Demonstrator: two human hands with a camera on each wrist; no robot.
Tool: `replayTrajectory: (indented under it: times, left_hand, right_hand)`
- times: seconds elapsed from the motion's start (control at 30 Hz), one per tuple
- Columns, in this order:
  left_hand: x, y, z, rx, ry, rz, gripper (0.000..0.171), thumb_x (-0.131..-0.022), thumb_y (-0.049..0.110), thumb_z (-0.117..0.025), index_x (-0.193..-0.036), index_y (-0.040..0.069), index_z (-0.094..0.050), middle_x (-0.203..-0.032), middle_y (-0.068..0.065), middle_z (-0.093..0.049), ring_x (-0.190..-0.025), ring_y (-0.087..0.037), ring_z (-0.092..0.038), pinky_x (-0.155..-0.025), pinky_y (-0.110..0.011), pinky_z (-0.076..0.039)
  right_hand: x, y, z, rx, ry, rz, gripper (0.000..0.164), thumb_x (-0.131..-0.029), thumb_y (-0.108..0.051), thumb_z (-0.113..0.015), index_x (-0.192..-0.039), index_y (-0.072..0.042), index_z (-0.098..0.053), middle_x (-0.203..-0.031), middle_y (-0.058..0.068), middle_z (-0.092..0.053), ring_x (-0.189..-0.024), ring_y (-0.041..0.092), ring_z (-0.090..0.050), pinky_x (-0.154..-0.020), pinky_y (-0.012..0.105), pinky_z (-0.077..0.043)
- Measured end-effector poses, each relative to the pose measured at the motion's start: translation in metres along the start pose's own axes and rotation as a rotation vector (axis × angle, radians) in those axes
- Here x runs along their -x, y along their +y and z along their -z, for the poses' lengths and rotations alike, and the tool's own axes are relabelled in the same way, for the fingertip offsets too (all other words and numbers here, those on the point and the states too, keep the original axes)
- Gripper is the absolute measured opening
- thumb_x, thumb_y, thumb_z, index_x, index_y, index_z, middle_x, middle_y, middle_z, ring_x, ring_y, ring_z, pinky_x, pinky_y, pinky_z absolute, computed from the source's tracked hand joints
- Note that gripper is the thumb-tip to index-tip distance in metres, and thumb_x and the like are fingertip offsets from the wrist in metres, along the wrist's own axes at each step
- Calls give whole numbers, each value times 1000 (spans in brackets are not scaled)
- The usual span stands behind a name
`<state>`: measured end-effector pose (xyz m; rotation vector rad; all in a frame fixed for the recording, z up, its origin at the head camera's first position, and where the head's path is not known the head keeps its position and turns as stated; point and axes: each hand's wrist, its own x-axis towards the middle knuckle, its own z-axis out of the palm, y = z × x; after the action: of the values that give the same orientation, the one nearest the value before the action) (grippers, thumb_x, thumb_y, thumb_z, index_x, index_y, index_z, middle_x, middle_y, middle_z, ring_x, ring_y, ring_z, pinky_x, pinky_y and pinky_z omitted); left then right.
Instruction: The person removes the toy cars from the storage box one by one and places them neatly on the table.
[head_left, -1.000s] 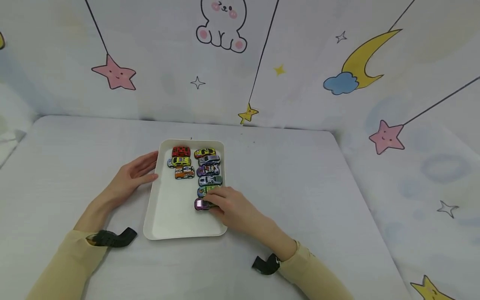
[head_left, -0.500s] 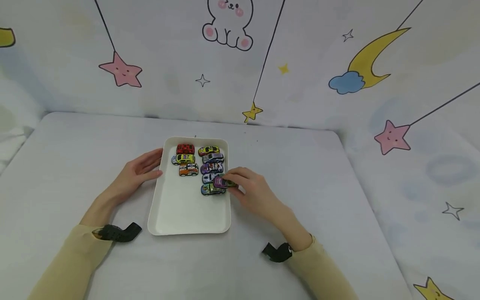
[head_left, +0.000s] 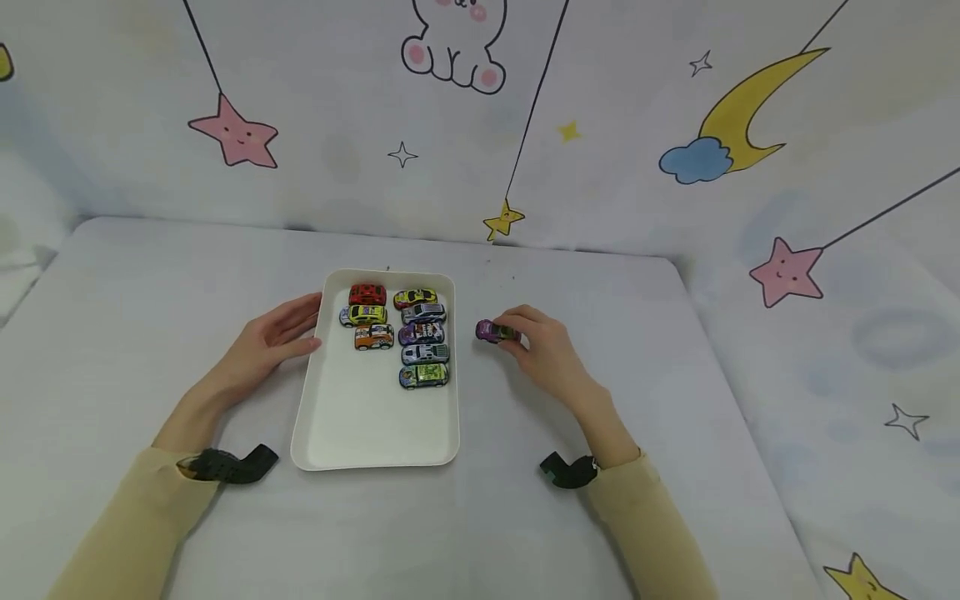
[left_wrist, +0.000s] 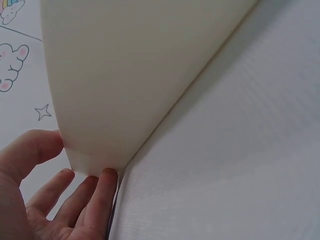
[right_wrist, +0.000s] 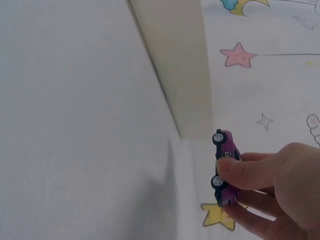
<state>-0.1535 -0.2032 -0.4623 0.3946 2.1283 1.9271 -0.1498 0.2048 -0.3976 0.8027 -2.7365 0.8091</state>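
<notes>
1. From the centre of the white tray [head_left: 360,425], the right hand [head_left: 551,354] is between 2 and 3 o'clock, outside the rim.
2. It pinches a purple toy car [head_left: 489,331] between thumb and fingers, held off the desk [head_left: 637,358].
3. The left hand [head_left: 262,348] lies between 9 and 10 o'clock, fingers extended, unclosed, touching the tray's outer wall.
4. Inside, five cars form a column from 1 o'clock to a green car [head_left: 423,376] at 3.
5. Towards 12 o'clock sit a red car [head_left: 367,294], a yellow car [head_left: 363,316] and an orange car [head_left: 373,337].
</notes>
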Motion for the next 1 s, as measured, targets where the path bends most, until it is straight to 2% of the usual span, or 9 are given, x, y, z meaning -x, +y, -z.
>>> replayTrajectory:
  times: [0.3, 0.57, 0.8, 1.0]
  left_hand:
    - [2, -2, 0, -8, 8, 7, 68, -89, 12, -65, -147, 17, -31, -152, -11, -30, -136, -15, -36, -99, -12, -39]
    - [-1, 2, -1, -9, 6, 12, 68, -89, 14, -65, -147, 18, -31, -152, -10, -30, -137, -20, -34, -98, -12, -40]
    - [-4, -3, -9, 12, -13, 7, 67, -89, 13, -65, -147, 16, -31, -152, -11, -29, -137, -22, -33, -99, -13, -39]
    - [-1, 1, -3, -26, 2, -8, 68, -89, 13, -65, -147, 15, -31, -152, -12, -30, -137, -20, -34, -99, -11, -38]
  right_hand:
    - [-1, 28, -5, 9, -34, -29, 28, -79, 2, -72, -106, -4, -69, -107, 5, -65, -101, 21, -62, -87, 36, -52]
    - [-4, 47, -7, 15, -19, -31, 27, -79, 1, -72, -105, -4, -69, -107, 5, -64, -101, 21, -62, -87, 37, -52]
    - [1, 61, -5, 38, -31, -60, 27, -79, 2, -72, -104, -5, -69, -108, 6, -64, -102, 23, -61, -88, 38, -51]
    - [-6, 63, -8, 8, -8, 11, 28, -79, 3, -72, -106, -3, -68, -108, 8, -64, -102, 23, -61, -88, 38, -51]
